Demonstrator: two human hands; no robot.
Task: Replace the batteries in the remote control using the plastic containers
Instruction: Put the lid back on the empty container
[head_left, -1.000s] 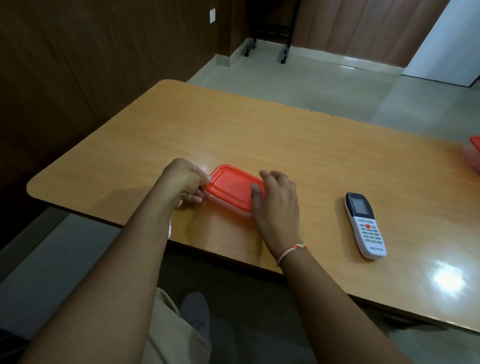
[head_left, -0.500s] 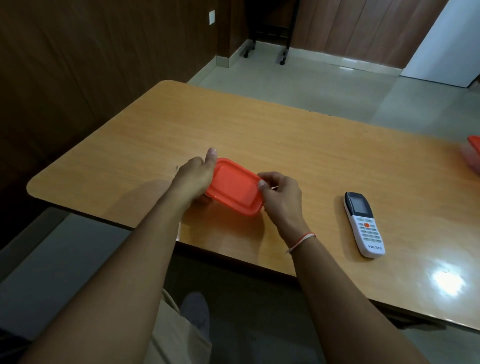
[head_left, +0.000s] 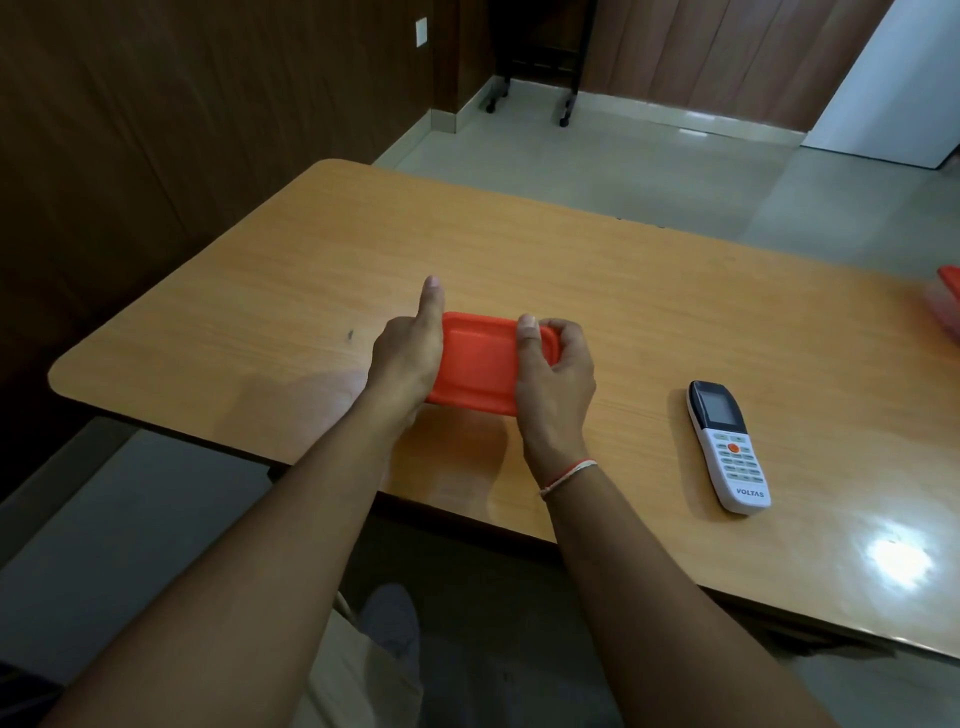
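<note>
Container and fingers: we are holding the orange-lidded container (head_left: 480, 364) between both hands, its lid tipped toward us, above the desk (head_left: 649, 312) close to its near edge and nearer the left end.
Left hand: our left hand (head_left: 408, 358) is gripping the container's left side, palm flat against it, thumb (head_left: 431, 299) sticking straight up past the lid's far left corner; the other fingers are hidden behind the box.
Right hand: our right hand (head_left: 556, 382) is clamping the right end, thumb (head_left: 525, 343) lying on the lid face, the remaining fingers curling round the far right edge.
Container looks: we are seeing a rectangular lid, bright orange, rounded corners, a raised rim running round a flat centre panel. The box under it is mostly covered, and we cannot tell what it holds.
Remote control: the remote control (head_left: 727, 447) is lying face up on the desk, well to the right of our hands, near the near edge, dark screen end pointing away from us, white body, an orange button among pale keys, "VOLTAS" printed at the near end.
Second container: another orange-lidded container (head_left: 949, 306) is sitting at the desk's far right, cut off by the frame.
Wrist: a thin red and white thread (head_left: 567, 475) is circling our right wrist.
</note>
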